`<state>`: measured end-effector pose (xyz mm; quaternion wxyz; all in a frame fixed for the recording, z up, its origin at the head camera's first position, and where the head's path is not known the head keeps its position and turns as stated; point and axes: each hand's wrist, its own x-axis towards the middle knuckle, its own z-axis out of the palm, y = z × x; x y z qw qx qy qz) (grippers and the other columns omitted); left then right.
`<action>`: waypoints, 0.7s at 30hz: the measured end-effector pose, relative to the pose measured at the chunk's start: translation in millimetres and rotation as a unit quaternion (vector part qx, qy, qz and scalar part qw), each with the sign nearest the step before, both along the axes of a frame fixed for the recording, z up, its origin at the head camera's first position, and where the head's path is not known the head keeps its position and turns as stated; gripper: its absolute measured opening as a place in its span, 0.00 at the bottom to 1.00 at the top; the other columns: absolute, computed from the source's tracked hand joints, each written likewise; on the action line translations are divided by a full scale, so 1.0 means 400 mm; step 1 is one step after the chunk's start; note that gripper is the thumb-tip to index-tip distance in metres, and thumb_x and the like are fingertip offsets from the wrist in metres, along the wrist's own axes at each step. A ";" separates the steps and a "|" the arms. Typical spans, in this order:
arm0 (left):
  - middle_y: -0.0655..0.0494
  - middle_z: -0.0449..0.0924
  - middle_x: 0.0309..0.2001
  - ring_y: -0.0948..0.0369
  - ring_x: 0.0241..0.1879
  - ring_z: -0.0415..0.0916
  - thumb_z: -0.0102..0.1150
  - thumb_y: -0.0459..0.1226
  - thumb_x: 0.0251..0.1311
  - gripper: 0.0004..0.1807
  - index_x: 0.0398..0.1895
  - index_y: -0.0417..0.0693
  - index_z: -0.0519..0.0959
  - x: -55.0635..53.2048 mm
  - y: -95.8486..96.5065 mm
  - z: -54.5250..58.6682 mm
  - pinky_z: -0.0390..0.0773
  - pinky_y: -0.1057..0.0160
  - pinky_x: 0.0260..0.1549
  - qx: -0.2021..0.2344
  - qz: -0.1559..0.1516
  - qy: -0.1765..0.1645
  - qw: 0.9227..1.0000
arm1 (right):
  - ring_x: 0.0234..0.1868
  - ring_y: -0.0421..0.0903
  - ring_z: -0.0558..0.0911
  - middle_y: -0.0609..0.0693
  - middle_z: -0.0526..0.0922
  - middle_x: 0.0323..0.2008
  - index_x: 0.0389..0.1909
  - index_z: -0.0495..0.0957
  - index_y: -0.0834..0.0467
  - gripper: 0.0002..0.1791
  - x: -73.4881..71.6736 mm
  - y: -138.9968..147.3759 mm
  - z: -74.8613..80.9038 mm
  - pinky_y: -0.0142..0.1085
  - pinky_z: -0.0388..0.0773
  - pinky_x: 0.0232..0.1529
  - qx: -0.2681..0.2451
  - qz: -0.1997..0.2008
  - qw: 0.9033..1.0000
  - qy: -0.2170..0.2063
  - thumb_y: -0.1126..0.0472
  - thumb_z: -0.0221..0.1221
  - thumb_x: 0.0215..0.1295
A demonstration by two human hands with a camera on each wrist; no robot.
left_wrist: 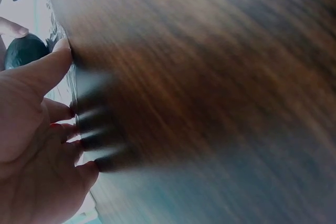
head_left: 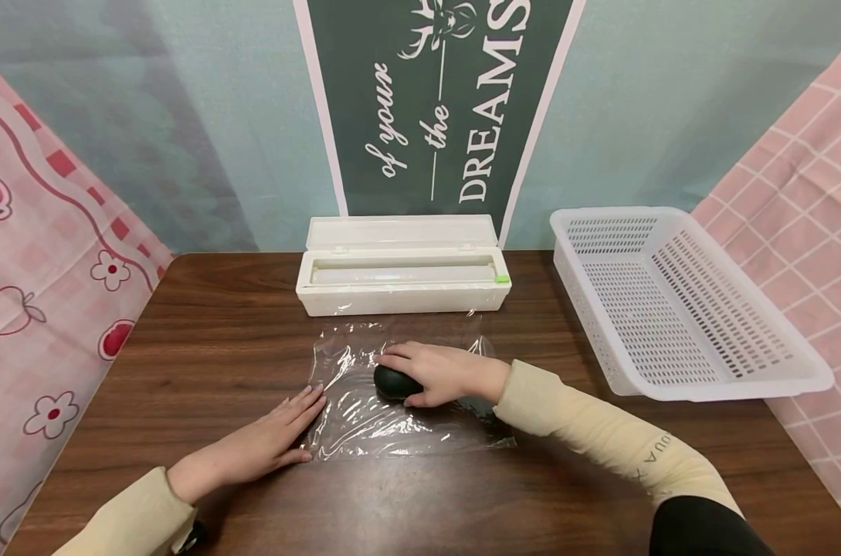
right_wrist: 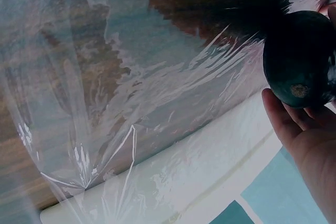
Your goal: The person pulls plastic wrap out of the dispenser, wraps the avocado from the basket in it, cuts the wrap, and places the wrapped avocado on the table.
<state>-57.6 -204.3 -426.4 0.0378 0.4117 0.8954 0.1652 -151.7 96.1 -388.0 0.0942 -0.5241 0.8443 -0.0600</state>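
Note:
A sheet of clear cling film (head_left: 374, 432) lies wrinkled on the brown wooden table, stretching from the front of a white dispenser box (head_left: 402, 301). On its middle rests a dark green avocado (head_left: 395, 384), which my right hand (head_left: 448, 374) grips from above, thumb on the near side and fingers on the far side. The avocado's round stem scar shows in the right wrist view, where film creases run toward the fruit (right_wrist: 296, 59). My left hand (head_left: 263, 436) lies with its fingers extended, fingertips at the film's left edge.
The dispenser's lid (head_left: 401, 232) is raised, with a film roll (head_left: 402, 276) inside and a green slider (head_left: 502, 279) at its right end. A white perforated basket (head_left: 601, 340) stands on the right. Printed cloths hang behind and at both sides of the table (head_left: 218, 347).

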 end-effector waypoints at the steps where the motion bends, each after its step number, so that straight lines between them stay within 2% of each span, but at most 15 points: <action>1: 0.34 0.53 0.66 0.42 0.64 0.52 0.52 0.47 0.60 0.37 0.65 0.32 0.56 0.000 0.000 0.001 0.45 0.60 0.64 -0.001 0.001 -0.002 1.000 | 0.60 0.48 0.67 0.56 0.66 0.60 0.66 0.58 0.58 0.41 0.000 0.000 0.000 0.36 0.64 0.61 0.000 -0.002 1.000 -0.001 0.51 0.62 0.53; 10: 0.33 0.54 0.65 0.44 0.64 0.52 0.51 0.47 0.61 0.37 0.65 0.33 0.56 0.001 0.003 0.004 0.59 0.47 0.58 0.002 -0.002 -0.005 1.000 | 0.59 0.46 0.67 0.55 0.66 0.60 0.66 0.56 0.57 0.44 -0.003 0.004 -0.002 0.36 0.65 0.60 -0.014 -0.008 1.000 -0.003 0.48 0.64 0.51; 21: 0.34 0.52 0.66 0.42 0.64 0.52 0.51 0.48 0.61 0.37 0.66 0.33 0.56 0.001 0.004 -0.002 0.53 0.52 0.62 -0.004 0.008 -0.013 1.000 | 0.60 0.46 0.67 0.54 0.66 0.60 0.66 0.58 0.58 0.43 0.000 0.006 0.003 0.36 0.65 0.60 -0.015 -0.004 1.000 -0.003 0.46 0.63 0.52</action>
